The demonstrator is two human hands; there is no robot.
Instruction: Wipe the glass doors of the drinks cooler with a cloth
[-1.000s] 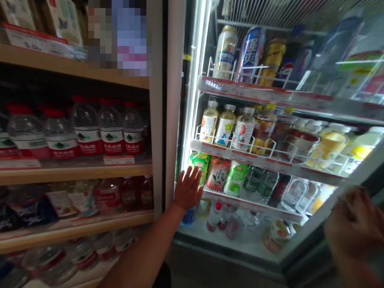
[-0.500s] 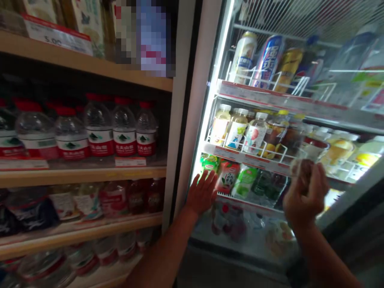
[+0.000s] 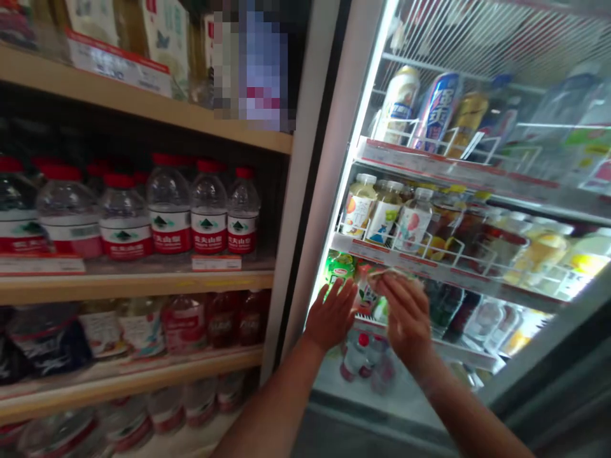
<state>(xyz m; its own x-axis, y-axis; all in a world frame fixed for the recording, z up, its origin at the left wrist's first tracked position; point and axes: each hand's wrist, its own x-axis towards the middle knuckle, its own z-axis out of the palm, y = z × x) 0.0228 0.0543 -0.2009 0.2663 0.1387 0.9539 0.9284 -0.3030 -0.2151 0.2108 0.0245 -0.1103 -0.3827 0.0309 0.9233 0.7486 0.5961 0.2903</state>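
My left hand [image 3: 330, 318] is raised with its fingers apart, in front of the lower left shelf of a lit drinks fridge [image 3: 341, 121]. It appears to lie flat on the glass. Close to its right, my right hand [image 3: 409, 318] has its fingers pressed together over what looks like a pale crumpled cloth [image 3: 379, 273], mostly hidden under them. Behind the hands are a green drink pack [image 3: 338, 266] and a red drink pack [image 3: 366, 294], the red one partly covered by the right hand.
Above the hands, white-capped juice bottles [image 3: 360, 207] and tall cans [image 3: 436, 114] stand behind wire rails. To the left, a wooden shelf [image 3: 143, 284] carries red-capped water bottles [image 3: 209, 213], with more drinks below. Pinkish bottles [image 3: 356, 359] show low in the fridge.
My right hand has moved left and slightly up with the cloth, from the fridge's right part to beside my left hand. The left hand stays nearly in place; the view has shifted slightly.
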